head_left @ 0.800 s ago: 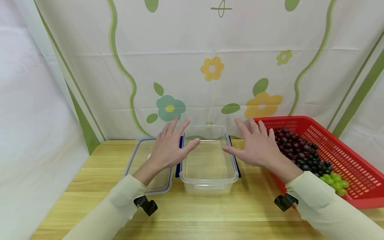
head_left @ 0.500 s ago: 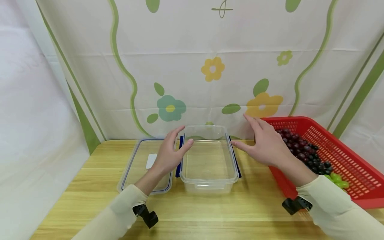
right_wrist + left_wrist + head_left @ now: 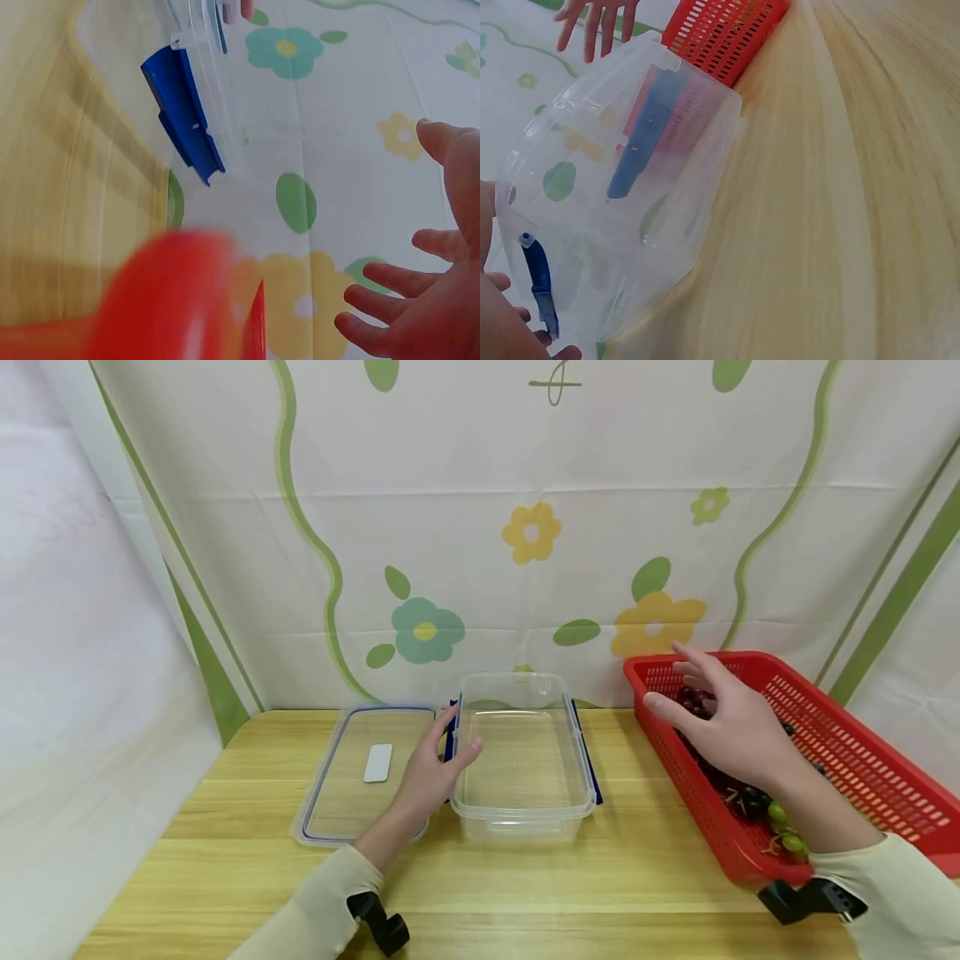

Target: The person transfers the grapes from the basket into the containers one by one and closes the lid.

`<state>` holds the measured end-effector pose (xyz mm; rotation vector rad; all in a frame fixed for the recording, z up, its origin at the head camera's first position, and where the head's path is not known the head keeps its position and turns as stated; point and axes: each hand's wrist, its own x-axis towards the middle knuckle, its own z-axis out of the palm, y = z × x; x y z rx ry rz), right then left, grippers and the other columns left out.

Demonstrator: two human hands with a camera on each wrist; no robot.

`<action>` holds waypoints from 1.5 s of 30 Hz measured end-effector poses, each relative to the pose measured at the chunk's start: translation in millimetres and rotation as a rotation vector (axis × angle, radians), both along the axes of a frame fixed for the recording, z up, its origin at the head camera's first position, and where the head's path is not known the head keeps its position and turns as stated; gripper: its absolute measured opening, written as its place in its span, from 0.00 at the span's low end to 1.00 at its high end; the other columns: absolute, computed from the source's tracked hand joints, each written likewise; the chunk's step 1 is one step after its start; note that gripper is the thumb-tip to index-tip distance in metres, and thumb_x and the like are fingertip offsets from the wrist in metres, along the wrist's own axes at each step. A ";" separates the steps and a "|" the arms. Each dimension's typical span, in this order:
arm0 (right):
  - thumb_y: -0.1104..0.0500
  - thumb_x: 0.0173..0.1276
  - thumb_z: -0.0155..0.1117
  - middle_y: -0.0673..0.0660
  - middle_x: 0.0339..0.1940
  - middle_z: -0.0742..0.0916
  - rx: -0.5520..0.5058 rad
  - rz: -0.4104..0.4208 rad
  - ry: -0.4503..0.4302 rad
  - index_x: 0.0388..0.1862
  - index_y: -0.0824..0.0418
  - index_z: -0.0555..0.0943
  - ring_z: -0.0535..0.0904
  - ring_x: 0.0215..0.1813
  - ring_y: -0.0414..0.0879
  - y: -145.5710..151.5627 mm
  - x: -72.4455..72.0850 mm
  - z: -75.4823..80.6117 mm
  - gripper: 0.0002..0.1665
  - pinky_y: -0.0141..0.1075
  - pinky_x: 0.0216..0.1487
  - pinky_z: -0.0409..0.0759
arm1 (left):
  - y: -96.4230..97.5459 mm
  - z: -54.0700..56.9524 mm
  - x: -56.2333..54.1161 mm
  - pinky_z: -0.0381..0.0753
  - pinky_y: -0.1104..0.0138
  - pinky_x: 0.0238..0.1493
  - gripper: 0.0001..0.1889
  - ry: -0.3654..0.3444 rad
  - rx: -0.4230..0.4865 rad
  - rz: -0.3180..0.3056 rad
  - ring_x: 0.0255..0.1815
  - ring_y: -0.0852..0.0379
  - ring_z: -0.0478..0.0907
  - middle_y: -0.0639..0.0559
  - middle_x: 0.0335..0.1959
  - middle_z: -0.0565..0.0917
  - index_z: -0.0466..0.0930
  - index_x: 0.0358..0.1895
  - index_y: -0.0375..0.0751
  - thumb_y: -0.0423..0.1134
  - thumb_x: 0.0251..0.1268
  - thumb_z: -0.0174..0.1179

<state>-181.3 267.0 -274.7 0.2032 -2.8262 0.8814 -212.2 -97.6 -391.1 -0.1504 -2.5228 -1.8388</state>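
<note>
My left hand [image 3: 420,781] is at the left side of a clear plastic food container [image 3: 525,815], its thumb over the rim and its fingers outside. In the left wrist view those fingertips lie beside a blue latch [image 3: 540,285]. Thumb and forefinger stand apart. Over the left part of a red perforated basket [image 3: 885,727] hovers my right hand [image 3: 738,731], fingers spread and nothing held. Dark grapes [image 3: 752,802] and green grapes [image 3: 791,841] show in the basket, partly hidden by that hand. The right wrist view also shows the spread fingers and a blue latch [image 3: 180,112].
Left of the container, a clear lid [image 3: 322,814] with a blue seal and a white label [image 3: 378,763] lies flat on the wooden table [image 3: 525,902]. A white cloth [image 3: 450,452] with printed flowers hangs behind the table.
My right hand has moved right, from beside the container to over the basket. The left hand has lowered slightly toward the container's left side, uncovering more of the lid.
</note>
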 end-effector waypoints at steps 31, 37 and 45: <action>0.42 0.77 0.67 0.69 0.77 0.74 -0.170 -0.042 -0.139 0.89 0.56 0.54 0.72 0.52 0.13 98.7 5.4 -57.0 0.52 0.19 0.42 0.79 | 2.4 -4.8 -0.5 0.44 0.28 0.82 0.38 -0.096 0.068 -0.050 0.90 0.35 0.41 0.48 0.90 0.49 0.55 0.85 0.68 0.46 0.79 0.62; 0.38 0.77 0.66 0.75 0.79 0.70 -0.153 -0.044 -0.186 0.90 0.58 0.49 0.76 0.71 0.63 88.2 -2.7 -55.1 0.56 0.48 0.56 0.87 | 2.0 -4.5 -0.3 0.43 0.28 0.82 0.38 -0.088 0.065 -0.053 0.90 0.36 0.41 0.49 0.90 0.49 0.54 0.86 0.67 0.47 0.79 0.61; 0.36 0.75 0.67 0.79 0.81 0.66 -0.143 -0.063 -0.224 0.89 0.64 0.47 0.66 0.77 0.77 80.5 -10.0 -64.4 0.61 0.72 0.66 0.73 | 1.8 -4.1 0.6 0.44 0.29 0.83 0.38 -0.085 0.064 -0.050 0.90 0.36 0.41 0.48 0.90 0.49 0.55 0.86 0.64 0.45 0.79 0.61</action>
